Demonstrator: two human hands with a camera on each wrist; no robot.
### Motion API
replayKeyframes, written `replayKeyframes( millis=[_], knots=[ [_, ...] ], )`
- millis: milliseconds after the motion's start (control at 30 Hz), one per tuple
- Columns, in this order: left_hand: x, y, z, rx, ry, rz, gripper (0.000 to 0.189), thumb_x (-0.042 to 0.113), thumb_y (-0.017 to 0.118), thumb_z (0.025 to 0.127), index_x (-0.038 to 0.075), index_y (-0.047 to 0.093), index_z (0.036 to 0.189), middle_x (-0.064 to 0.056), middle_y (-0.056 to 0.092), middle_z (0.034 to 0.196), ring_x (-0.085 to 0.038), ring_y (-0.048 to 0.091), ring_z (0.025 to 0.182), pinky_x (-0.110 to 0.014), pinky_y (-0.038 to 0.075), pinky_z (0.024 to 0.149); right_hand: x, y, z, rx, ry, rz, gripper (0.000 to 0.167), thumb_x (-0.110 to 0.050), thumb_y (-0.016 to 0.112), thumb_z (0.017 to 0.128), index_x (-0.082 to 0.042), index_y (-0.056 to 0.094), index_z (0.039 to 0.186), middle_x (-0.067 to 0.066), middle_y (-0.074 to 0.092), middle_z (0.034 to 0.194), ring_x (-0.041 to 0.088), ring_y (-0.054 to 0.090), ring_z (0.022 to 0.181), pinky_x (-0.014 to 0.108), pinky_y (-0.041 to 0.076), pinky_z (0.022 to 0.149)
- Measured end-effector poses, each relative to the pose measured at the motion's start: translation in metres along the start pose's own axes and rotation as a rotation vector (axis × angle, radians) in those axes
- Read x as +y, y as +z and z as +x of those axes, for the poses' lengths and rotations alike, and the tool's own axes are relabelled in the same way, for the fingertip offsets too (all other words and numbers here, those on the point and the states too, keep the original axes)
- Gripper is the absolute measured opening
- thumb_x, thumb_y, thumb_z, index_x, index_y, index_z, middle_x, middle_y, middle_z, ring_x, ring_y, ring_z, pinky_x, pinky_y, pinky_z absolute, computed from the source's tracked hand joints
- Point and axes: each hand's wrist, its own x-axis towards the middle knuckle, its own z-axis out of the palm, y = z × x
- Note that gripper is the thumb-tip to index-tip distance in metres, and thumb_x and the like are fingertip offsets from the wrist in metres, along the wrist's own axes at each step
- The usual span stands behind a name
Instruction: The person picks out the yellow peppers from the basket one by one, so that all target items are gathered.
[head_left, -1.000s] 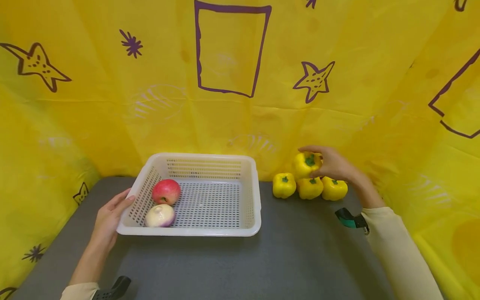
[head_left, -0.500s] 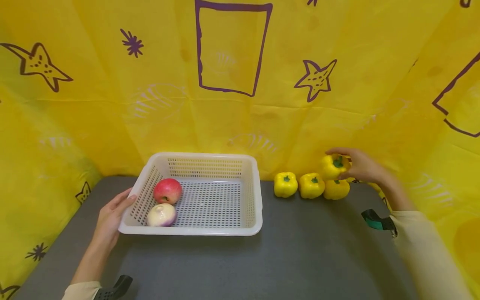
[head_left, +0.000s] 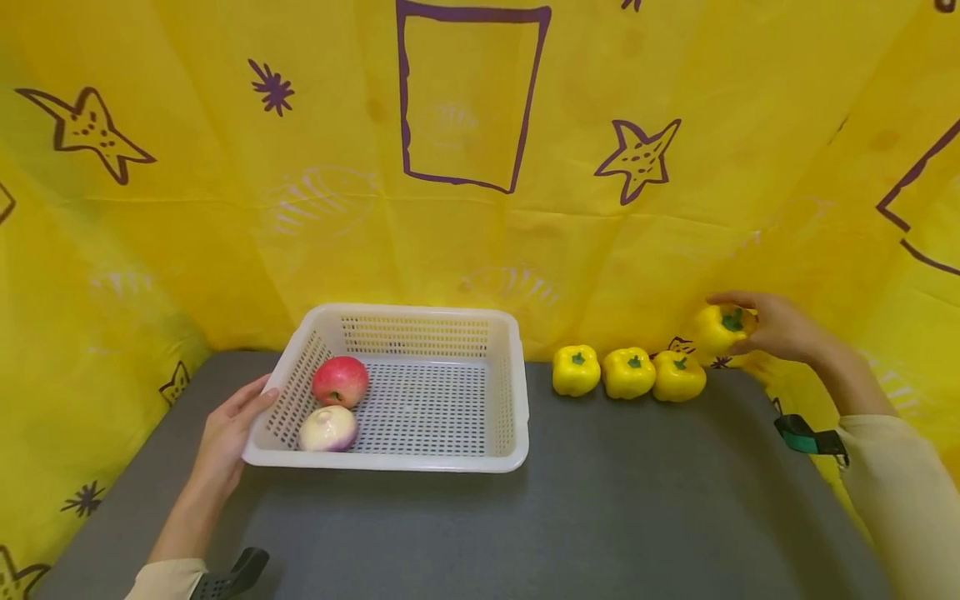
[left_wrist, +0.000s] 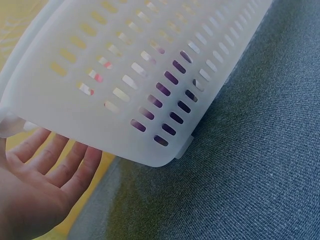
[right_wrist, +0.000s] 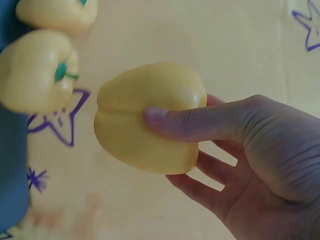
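My right hand (head_left: 783,329) grips a yellow bell pepper (head_left: 716,330) with a green stem, held up in front of the cloth at the table's back right. In the right wrist view the thumb presses across the pepper (right_wrist: 145,145) and the other fingers wrap its far side. My left hand (head_left: 228,433) holds the left rim of a white plastic basket (head_left: 510,400), thumb at the rim. From the left wrist, its fingers (left_wrist: 70,162) pass behind the basket's perforated wall. Inside the basket, at the left, lie a red apple (head_left: 340,381) and a white-and-purple turnip (head_left: 327,429).
Three more yellow bell peppers, a left one (head_left: 576,371), a middle one (head_left: 628,373) and a right one (head_left: 678,377), sit in a row at the back edge of the dark grey table (head_left: 600,517). Yellow patterned cloth (head_left: 450,250) hangs behind and at both sides.
My right hand has carried the yellow bell pepper rightward, from above the row to beyond its right end. The left hand keeps its hold on the basket.
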Motion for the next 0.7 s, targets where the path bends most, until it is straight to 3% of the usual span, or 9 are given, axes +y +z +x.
replayKeyframes(
  millis=[100,267,500,700],
  knots=[
    [0.0,0.0,-0.001,0.003,0.002,0.017,0.063,0.041,0.063,0.095,0.015,0.042,0.149,0.023,0.064,0.094,0.0,0.065,0.081,-0.024,0.056,0.066,0.011,0.0,-0.004,-0.002,0.005,-0.024,0.071,0.003,0.083,0.07,0.007,0.052,0.134,0.038,0.05,0.13,0.044,0.052,0.103,0.054,0.045,0.081],
    [0.001,0.001,-0.001,0.002,0.009,0.014,0.063,0.04,0.063,0.095,0.013,0.043,0.148,0.022,0.065,0.092,-0.001,0.065,0.08,-0.024,0.056,0.066,0.031,0.005,-0.009,-0.012,0.042,-0.047,0.073,0.003,0.083,0.067,0.008,0.052,0.133,0.041,0.051,0.126,0.036,0.054,0.089,0.041,0.046,0.07],
    [0.002,0.002,0.0,0.003,0.021,0.007,0.055,0.038,0.064,0.095,0.017,0.05,0.143,0.021,0.066,0.09,-0.002,0.065,0.078,-0.024,0.056,0.064,0.064,0.028,-0.018,-0.05,0.106,-0.041,0.073,-0.003,0.083,0.067,0.009,0.052,0.132,0.043,0.049,0.125,0.052,0.054,0.103,0.049,0.048,0.073],
    [0.001,-0.003,0.001,-0.007,0.025,0.005,0.049,0.036,0.064,0.095,0.021,0.053,0.14,0.02,0.067,0.09,-0.002,0.066,0.078,-0.025,0.056,0.063,0.078,0.061,-0.018,-0.108,0.113,-0.024,0.071,0.003,0.08,0.061,0.01,0.055,0.127,0.039,0.055,0.118,0.036,0.054,0.083,0.038,0.045,0.064]
  ],
)
